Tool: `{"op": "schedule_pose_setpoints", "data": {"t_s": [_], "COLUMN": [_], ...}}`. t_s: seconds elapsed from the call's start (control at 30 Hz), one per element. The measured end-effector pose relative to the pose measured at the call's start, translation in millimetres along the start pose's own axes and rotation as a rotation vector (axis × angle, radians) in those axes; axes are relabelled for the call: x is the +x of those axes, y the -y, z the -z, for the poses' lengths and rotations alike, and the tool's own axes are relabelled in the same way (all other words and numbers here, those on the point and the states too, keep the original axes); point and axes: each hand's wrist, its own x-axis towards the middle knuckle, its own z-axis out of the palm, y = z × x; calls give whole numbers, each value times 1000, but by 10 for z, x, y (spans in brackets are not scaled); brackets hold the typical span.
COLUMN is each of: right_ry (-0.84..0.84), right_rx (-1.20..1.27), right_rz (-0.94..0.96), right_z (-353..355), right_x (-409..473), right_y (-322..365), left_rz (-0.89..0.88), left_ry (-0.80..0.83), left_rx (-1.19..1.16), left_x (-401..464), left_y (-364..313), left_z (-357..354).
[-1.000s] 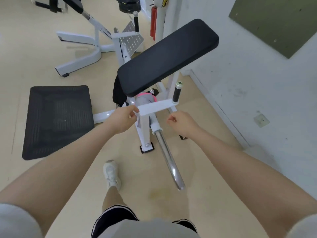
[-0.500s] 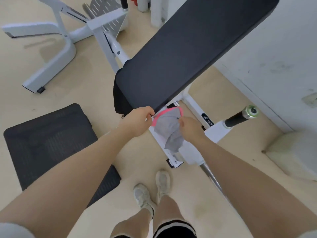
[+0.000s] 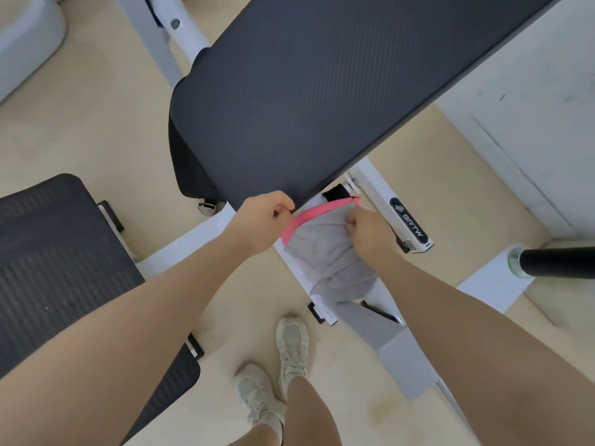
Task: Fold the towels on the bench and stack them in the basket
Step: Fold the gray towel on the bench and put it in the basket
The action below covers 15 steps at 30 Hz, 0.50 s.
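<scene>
The towel (image 3: 325,249) now hangs lower below the bench pad (image 3: 322,91); left hand (image 3: 262,217) and right hand (image 3: 367,230) pinch its pink edge, spreading it to fold

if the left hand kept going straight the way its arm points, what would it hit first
Probably the near lower edge of the black padded bench pad: the left hand is already right at it, pinching the grey towel with pink trim. Depth is unclear.

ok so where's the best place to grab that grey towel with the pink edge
Along the pink hem of the grey pink-edged towel, one hand near each end, coming from above on the person's side. The hem is stretched flat there while the rest hangs bunched below the black padded bench.
</scene>
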Motion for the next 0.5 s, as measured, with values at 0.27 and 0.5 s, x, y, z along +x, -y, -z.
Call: {"op": "schedule_pose_setpoints", "data": {"t_s": [0.27, 0.5], "right_ry": [-95, -130], "right_rx": [-49, 334], "right_rz": [235, 285], "right_z": [910, 2100], "right_x": [-788, -2014], "right_y": [66, 407], "left_rz": [-5, -220], "left_ry": [53, 179], "left_rx": [21, 91], "left_x": [-448, -1391], "left_y": [-660, -1486], "left_z": [287, 785]}}
